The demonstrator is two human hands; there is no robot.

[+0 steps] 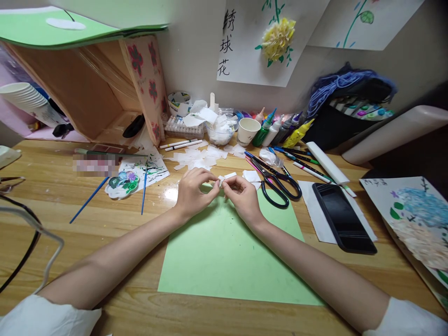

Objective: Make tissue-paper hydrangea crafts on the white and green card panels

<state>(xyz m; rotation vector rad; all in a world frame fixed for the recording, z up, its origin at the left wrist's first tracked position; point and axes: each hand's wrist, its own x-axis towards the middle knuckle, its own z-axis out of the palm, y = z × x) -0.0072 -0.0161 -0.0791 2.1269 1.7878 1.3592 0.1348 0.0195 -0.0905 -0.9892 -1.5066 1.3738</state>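
Note:
My left hand (198,192) and my right hand (242,196) meet above the far edge of a green sheet (231,252). Between the fingertips of both, pinched from each side, is a small piece of white paper (221,179). Other white paper pieces (252,176) lie just beyond my right hand. Black-handled scissors (276,183) rest to the right of it. Behind my left hand, many cut white paper strips (198,157) are spread on the table.
A paper cup (248,131), a bowl of white scraps (220,133) and paint bottles (261,133) stand along the wall. At right lies a black phone (345,219); at left are a paint palette (122,185) and a brush (88,200). Cables (35,224) run down the left side.

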